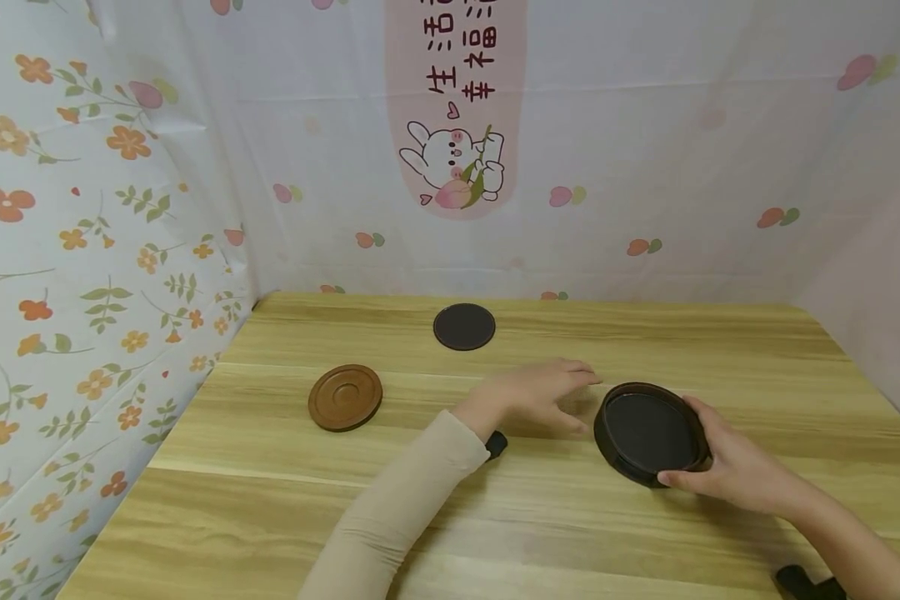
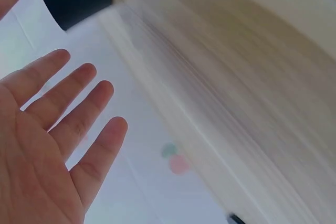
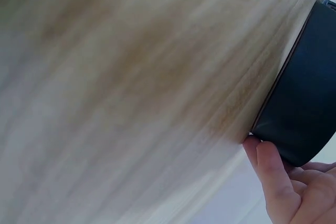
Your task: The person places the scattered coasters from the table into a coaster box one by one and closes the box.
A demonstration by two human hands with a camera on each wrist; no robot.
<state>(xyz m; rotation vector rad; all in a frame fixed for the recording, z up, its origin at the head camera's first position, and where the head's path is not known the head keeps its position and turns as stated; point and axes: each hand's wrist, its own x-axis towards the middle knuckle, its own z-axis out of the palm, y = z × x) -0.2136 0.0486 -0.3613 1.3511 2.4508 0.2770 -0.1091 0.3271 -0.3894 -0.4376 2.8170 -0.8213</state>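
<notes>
My right hand (image 1: 727,467) grips the side of a shallow round black coaster holder (image 1: 607,446), fingers at its far right and thumb at its near edge. A flat black surface fills its inside, within a brownish rim. In the right wrist view the dark side wall of the holder (image 3: 302,87) shows, with fingertips (image 3: 269,156) at its lower corner. Just left of the holder, my left hand (image 1: 536,393) reaches over the table with fingers extended and a gap before the rim. The left wrist view shows that palm (image 2: 31,166) holding nothing, fingers spread.
A round brown wooden coaster (image 1: 345,397) with concentric grooves lies at the left of the wood-grain table (image 1: 217,517). Near the back edge lies a flat black round coaster (image 1: 464,326). Printed white cloth (image 1: 607,150) hangs behind and at the sides.
</notes>
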